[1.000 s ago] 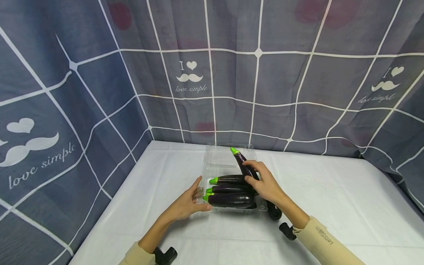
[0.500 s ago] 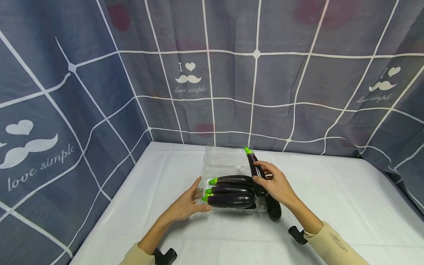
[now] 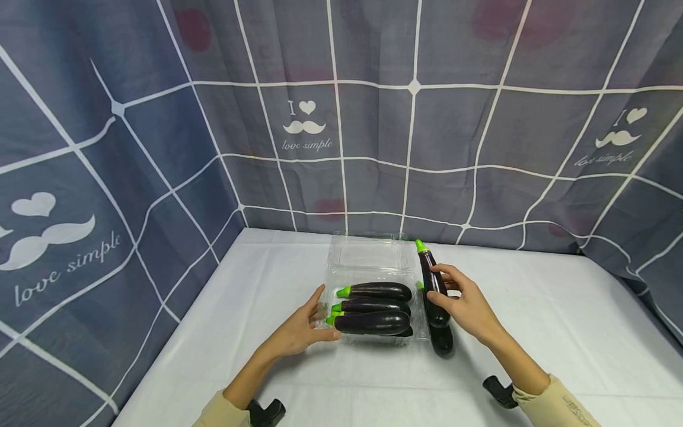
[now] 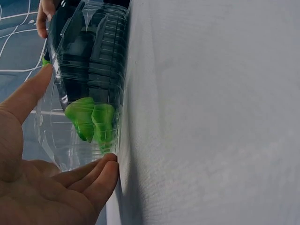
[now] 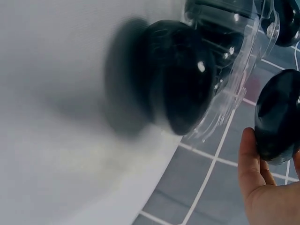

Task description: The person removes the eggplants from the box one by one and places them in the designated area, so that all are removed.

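A clear plastic clamshell box [image 3: 373, 255] lies with its lid spread toward the back, several dark purple eggplants [image 3: 373, 323] with green stems in its near half. At its left end is my left hand [image 3: 296, 332], fingers fairly straight and spread around the corner; the left wrist view shows fingertips against the plastic wall. My right hand [image 3: 472, 305] grips one eggplant [image 3: 431, 276] between thumb and fingers, stem pointing away. In the right wrist view this held eggplant [image 5: 277, 115] is raised. Beneath it, beside the box, another eggplant [image 3: 441, 341] rests on the table, partly hidden.
A white cloth [image 3: 533, 320] covers the table. Grey-blue curtains [image 3: 373, 130] with white grid lines hang behind and at the left. Black wrist mounts [image 3: 267, 412] sit at both sleeves.
My right hand has carried the gripped eggplant rightward, from over the box to above the eggplant beside it. The left hand and the box have stayed in place.
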Tool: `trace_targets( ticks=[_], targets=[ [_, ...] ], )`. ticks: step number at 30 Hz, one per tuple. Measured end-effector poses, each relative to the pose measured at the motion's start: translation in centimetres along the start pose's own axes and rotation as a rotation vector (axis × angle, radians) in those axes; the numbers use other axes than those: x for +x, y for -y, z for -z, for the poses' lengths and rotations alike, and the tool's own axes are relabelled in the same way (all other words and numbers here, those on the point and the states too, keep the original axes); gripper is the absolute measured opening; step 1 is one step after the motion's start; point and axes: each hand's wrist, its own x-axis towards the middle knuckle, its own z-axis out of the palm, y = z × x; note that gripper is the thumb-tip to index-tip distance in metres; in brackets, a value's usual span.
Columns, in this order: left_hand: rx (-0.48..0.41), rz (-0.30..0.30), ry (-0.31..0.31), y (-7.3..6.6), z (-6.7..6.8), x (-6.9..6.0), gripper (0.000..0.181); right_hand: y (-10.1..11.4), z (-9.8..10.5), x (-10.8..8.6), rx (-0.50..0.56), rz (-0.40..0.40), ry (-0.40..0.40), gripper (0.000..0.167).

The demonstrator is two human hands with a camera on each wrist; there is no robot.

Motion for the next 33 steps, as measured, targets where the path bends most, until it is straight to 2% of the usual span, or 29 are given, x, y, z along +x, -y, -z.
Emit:
trace_targets(
  ticks=[10, 18, 25, 33],
  targets=[
    [0.008, 0.011, -0.013, -0.1, 0.1, 0.0, 0.109, -1.3, 1.9, -1.2, -0.013, -0.063, -0.007, 0.049],
    [0.01, 0.009, -0.007, -0.1, 0.0, 0.0, 0.108, -2.3, 2.8, -2.4, -0.003, -0.05, -0.01, 0.047],
    [-0.004, 0.009, -0.002, 0.0, 0.1, 0.0, 0.108, -3.3, 3.5, -3.1, -0.044, -0.109, 0.0, 0.045],
    [0.004, 0.002, -0.003, -0.1, 0.1, -0.1, 0.109, -4.5, 3.6, -3.6, -0.03, -0.166, 0.038, 0.049]
  ],
)
